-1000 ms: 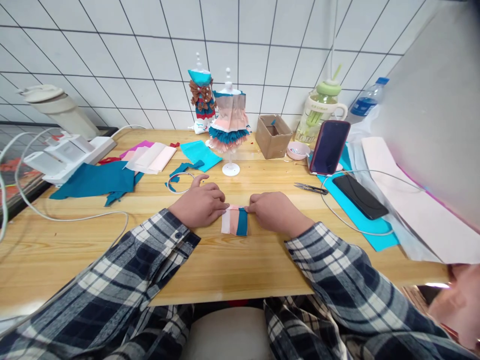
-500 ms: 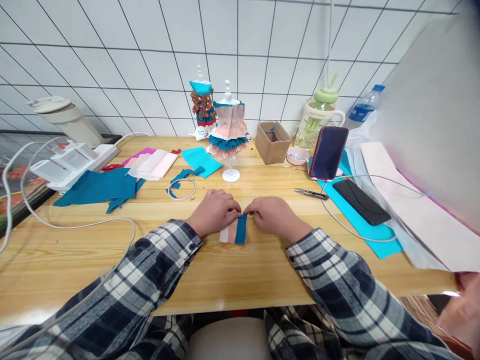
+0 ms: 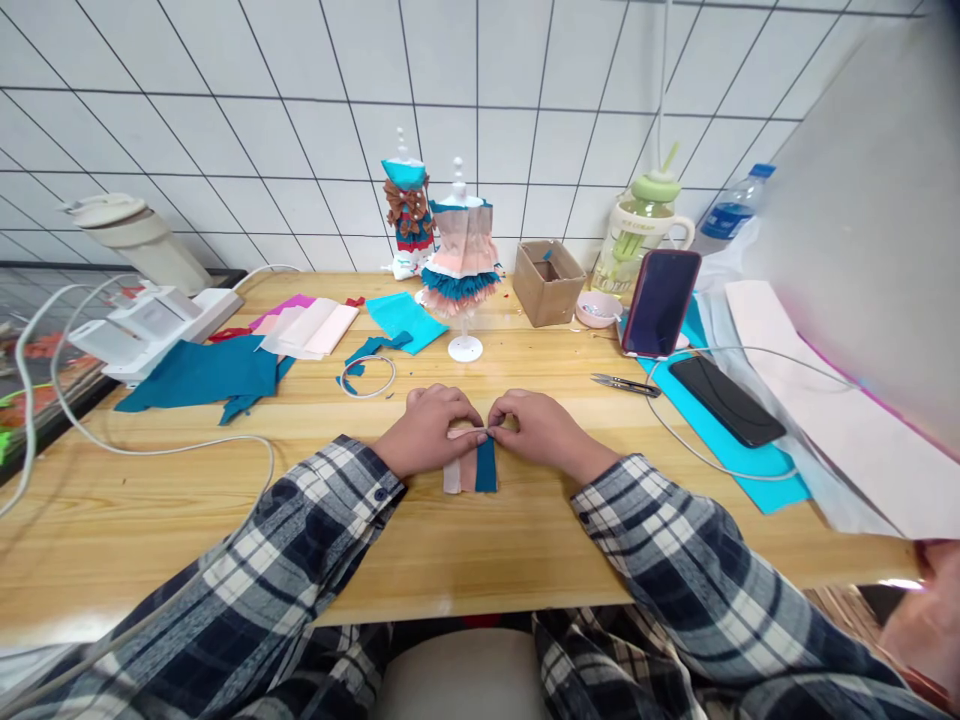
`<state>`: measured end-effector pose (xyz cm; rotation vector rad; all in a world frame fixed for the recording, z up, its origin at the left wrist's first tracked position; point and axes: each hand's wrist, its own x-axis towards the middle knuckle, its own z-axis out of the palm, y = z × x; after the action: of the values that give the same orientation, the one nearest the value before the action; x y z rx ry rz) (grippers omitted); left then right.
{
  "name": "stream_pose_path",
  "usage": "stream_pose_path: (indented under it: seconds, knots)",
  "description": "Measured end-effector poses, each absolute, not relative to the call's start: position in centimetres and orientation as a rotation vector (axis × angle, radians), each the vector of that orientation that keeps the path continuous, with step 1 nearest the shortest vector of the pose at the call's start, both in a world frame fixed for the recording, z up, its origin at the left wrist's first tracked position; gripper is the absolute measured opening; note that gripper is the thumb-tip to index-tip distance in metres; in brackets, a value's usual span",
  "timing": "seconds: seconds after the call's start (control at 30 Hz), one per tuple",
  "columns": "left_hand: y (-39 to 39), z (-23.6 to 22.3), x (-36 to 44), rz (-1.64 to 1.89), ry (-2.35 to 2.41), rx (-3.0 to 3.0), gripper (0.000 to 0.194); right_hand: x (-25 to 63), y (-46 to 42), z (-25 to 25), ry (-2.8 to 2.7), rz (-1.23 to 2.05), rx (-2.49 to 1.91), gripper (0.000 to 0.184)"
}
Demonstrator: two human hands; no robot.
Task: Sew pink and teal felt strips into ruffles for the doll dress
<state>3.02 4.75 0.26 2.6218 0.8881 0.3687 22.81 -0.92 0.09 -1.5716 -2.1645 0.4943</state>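
Note:
Near the front middle of the table, a small striped piece of crepe paper (image 3: pixel 486 468) in white, peach and teal hangs from my fingertips, its lower edge toward me. My left hand (image 3: pixel 431 430) pinches its top edge between thumb and fingers. Close beside it, my right hand (image 3: pixel 541 436) pinches the same edge at the teal end. The fingertips of both hands nearly meet and cover part of the top edge. Beyond my hands stands a mini dress form (image 3: pixel 460 250) dressed in peach and teal ruffles.
A second dressed form (image 3: pixel 409 215) stands behind. Teal crepe paper (image 3: pixel 206 375), a white bangle-like ring (image 3: pixel 367 378) and a power strip (image 3: pixel 161 325) lie left. Rightward are thread snips (image 3: pixel 625 385), a cardboard box (image 3: pixel 550 285), a propped phone (image 3: pixel 661 303) and a flat black phone (image 3: pixel 726 402).
My fingers have shifted slightly along the paper's top edge, and a peach fold now shows by my left fingertips. The view has moved a little.

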Motion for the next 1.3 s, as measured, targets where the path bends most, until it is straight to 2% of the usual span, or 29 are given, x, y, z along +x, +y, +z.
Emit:
stream_pose_path:
  seconds: [0.1,0.27,0.47,0.57,0.63,0.73,0.8,0.9,0.97,1.03,1.13,1.23,1.3]
  knots:
    - [4.9,0.2,2.7,0.367,0.91,2.588,0.026,22.8,-1.1,0.3,-2.141,0.438,-1.511,0.005]
    - [5.0,0.2,2.6,0.515,0.92,2.661,0.024,22.6,-1.2,0.4,-2.098,0.341,-1.437,0.025]
    - [4.3,1.1,3.0,0.612,0.946,2.717,0.026,22.7,-1.4,0.6,-2.073,0.164,-1.417,0.011]
    - [4.4,1.6,2.5,0.919,1.182,2.632,0.063,23.1,-1.6,1.0,-1.763,-0.092,-1.444,0.017]
    - [4.7,1.9,1.7,1.205,1.277,2.529,0.071,23.3,-1.6,0.9,-1.652,-0.222,-1.487,0.021]
    - [5.0,2.2,0.7,1.413,1.146,2.513,0.046,23.2,-1.3,0.4,-1.906,-0.197,-1.539,0.02]
    - [5.1,2.3,0.6,1.209,0.971,2.657,0.034,22.9,-1.1,0.0,-2.106,-0.118,-1.55,0.018]
    - [4.8,1.9,1.4,0.717,0.846,2.818,0.042,22.7,-0.9,-0.3,-2.23,-0.01,-1.564,0.016]
    - [4.5,1.6,2.1,0.525,0.863,2.846,0.037,22.8,-1.0,-0.2,-2.25,0.057,-1.587,0.014]
    - [4.3,1.4,2.5,0.433,0.894,2.857,0.025,23.0,-1.0,-0.1,-2.257,0.123,-1.614,0.012]
    - [4.3,1.2,2.7,0.369,0.92,2.857,0.02,23.1,-1.1,0.0,-2.273,0.213,-1.641,0.012]
    - [4.4,1.1,2.6,0.363,0.94,2.848,0.017,23.0,-1.2,0.2,-2.24,0.255,-1.644,0.027]
    - [4.4,1.1,2.6,0.372,0.95,2.841,0.017,22.8,-1.1,0.2,-2.232,0.268,-1.624,0.031]
